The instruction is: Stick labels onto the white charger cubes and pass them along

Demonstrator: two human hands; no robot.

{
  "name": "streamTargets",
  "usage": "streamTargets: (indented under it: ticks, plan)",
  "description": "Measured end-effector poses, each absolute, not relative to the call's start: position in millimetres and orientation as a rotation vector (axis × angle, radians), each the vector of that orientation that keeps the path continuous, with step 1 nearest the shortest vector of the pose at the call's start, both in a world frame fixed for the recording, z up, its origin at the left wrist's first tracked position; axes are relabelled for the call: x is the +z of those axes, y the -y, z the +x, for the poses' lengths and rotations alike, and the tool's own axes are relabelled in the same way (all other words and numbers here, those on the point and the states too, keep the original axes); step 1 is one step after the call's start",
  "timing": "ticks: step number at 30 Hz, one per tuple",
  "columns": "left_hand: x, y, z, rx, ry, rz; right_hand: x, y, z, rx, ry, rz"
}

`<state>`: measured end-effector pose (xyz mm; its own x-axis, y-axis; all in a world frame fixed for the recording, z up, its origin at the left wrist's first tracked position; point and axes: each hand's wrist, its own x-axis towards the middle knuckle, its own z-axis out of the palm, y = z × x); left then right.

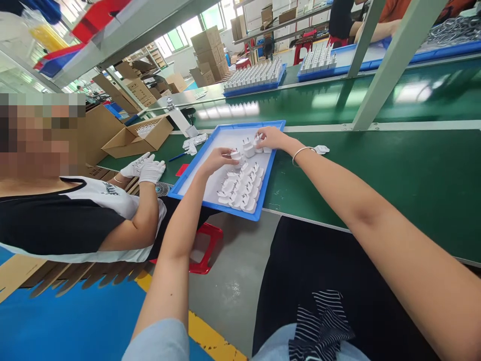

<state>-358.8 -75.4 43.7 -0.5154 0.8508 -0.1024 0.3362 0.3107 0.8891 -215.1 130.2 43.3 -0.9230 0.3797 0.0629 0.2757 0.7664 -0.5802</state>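
Note:
A blue-rimmed tray (214,134) with a white bottom lies at the edge of the green bench. Inside it, rows of white plug chargers (240,186) stand close together at the near right, several with their metal prongs pointing up. My left hand (219,159) reaches over the tray with its fingers closed around a white charger (236,155). At the far right corner my right hand (272,137) has its fingertips pinched on another charger (258,142). Between my hands stands one more charger (248,148), prongs up.
On the left sits a person in white gloves (152,171), hands beside the tray. An open cardboard box (139,135) holds white pieces. Blue trays of chargers (255,76) stand across the bench. A metal post (398,65) rises at right; a red stool (206,250) is below.

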Motion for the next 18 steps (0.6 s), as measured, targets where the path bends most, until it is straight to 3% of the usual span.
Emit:
streamTargets:
  ticks: [6,14,18]
  plan:
    - [55,112,-358,1.045,-1.811,0.966,49,-102,-198,0.984,2.871,-0.437]
    - [42,101,-361,1.094,-1.641,0.867,64,-82,-174,1.247,2.974,-0.258]
    - [47,97,-360,1.136,-1.655,0.856,70,-96,-180,1.407,2.869,-0.402]
